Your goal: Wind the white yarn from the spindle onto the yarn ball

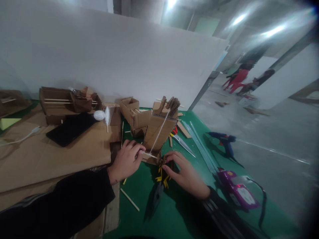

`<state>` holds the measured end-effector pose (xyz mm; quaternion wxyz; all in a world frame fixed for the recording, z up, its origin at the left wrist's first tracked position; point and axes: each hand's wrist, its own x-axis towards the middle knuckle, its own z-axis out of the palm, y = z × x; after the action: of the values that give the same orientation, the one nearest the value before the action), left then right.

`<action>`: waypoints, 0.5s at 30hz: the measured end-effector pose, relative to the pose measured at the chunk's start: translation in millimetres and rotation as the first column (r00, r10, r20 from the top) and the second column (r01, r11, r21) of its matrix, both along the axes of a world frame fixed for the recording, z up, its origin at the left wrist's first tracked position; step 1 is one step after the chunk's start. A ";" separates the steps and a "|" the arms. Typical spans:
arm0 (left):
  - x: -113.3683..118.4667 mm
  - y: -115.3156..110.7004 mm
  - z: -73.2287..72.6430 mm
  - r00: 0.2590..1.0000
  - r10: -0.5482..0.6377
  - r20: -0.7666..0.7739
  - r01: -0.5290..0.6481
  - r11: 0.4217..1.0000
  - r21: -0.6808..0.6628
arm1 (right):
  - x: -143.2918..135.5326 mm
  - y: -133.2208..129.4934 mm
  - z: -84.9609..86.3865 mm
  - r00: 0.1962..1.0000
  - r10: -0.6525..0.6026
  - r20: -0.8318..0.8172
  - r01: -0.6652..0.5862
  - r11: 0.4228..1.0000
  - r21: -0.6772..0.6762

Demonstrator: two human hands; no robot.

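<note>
A cardboard model [159, 131] stands upright on the green table, with curled cardboard fingers [173, 106] at its top. A white string [159, 132] runs down its front to a thin wooden stick [151, 155] low across the base. My left hand [126, 159] is closed, thumb and fingertips pinching the stick's left end. At the stick's right side, my right hand [184, 171] pinches a small brown cardboard piece [164, 160], partly hidden by the fingers. Pliers [157, 196] with yellow handles lie just below, between my hands.
Right of the model lie scissors [184, 145], clear glue sticks [199, 142], a blue glue gun [225, 141] and a purple power box [238, 189]. Cardboard boxes [56, 103], a black phone-like slab [74, 128] and a loose stick [130, 199] are leftward. A white board [112, 56] stands behind.
</note>
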<state>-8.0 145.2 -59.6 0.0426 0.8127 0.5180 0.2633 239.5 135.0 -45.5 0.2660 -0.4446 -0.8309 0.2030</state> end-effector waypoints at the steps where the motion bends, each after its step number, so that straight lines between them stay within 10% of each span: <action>1: 0.1 -0.1 0.0 1.000 0.000 0.002 0.000 1.000 0.002 | -0.1 -0.3 0.2 1.000 0.003 0.001 -0.003 1.000 0.000; 15: -0.3 -0.4 1.0 1.000 -0.008 0.010 0.008 1.000 0.001 | -0.7 -0.9 0.6 1.000 0.004 -0.004 -0.004 1.000 0.023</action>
<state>-8.3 144.8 -58.6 0.0457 0.8135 0.5145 0.2673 238.8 134.1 -44.9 0.2723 -0.4393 -0.8336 0.1948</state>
